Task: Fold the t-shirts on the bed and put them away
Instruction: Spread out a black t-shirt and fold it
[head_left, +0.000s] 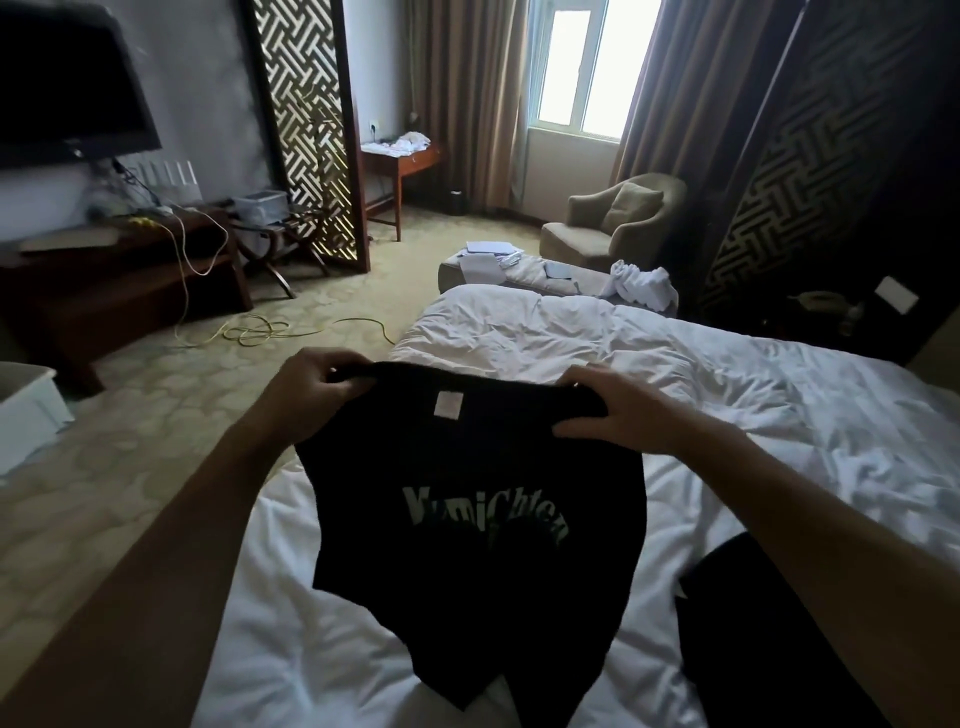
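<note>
Black printed tee (467, 545) hangs over bed (727, 395); 2nd dark garment (737, 613) lies right.

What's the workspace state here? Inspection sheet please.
Surface: white rumpled duvet bed.
Job's things: black printed t-shirt held up over the bed; second dark garment lying at the bed's right.
Clutter: white crumpled cloths and papers on the grey bench beyond the bed.
Grippers: left hand and right hand, fingers gripping the shirt's top edge.
Cables: yellow cord coiled on the carpet.
Surroundings: beige armchair, bright window, dark television.
</note>
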